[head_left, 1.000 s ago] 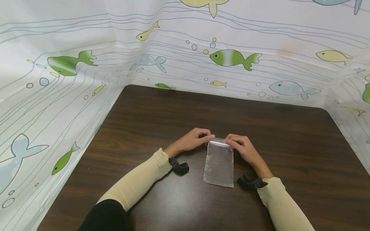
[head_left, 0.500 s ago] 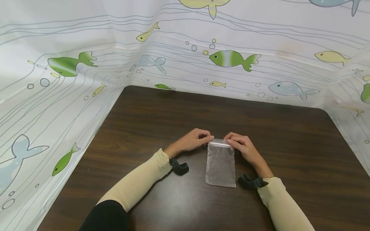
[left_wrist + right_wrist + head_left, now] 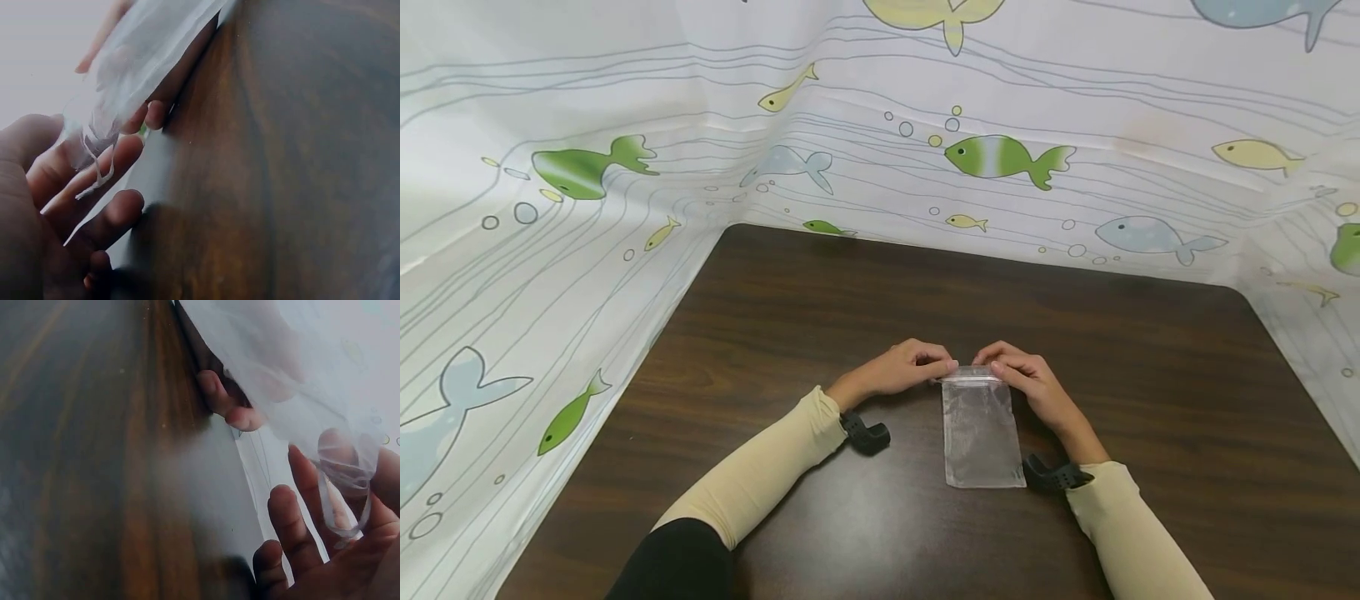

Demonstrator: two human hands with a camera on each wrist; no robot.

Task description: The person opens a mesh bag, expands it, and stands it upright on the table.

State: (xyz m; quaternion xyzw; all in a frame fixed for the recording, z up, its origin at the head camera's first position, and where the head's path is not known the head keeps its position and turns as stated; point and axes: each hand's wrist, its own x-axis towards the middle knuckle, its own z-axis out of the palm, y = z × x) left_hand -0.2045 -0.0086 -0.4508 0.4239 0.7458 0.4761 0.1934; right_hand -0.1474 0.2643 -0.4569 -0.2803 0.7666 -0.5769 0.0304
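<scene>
A clear plastic zip bag (image 3: 983, 437) hangs between both hands, its zip strip (image 3: 973, 381) running across the top. My left hand (image 3: 904, 367) pinches the top left corner between thumb and fingers. At the opposite top corner, my right hand (image 3: 1028, 379) has its thumb on the front and its fingers behind. Close up in the left wrist view, a thin pale loop (image 3: 97, 172) dangles from the bag's end by the fingers. The right wrist view has a similar loop (image 3: 334, 519) at the other end. Nothing shows inside the bag.
The dark brown wooden table (image 3: 820, 292) lies under both arms. A white curtain (image 3: 880, 175) printed with fish stands around its back and sides. Black wrist cameras are strapped on the left wrist (image 3: 867, 435) and the right wrist (image 3: 1051, 473).
The lower end of the bag has swung a little to the right. Both hands keep hold at the top corners, and the right fingers have shifted slightly along the top edge.
</scene>
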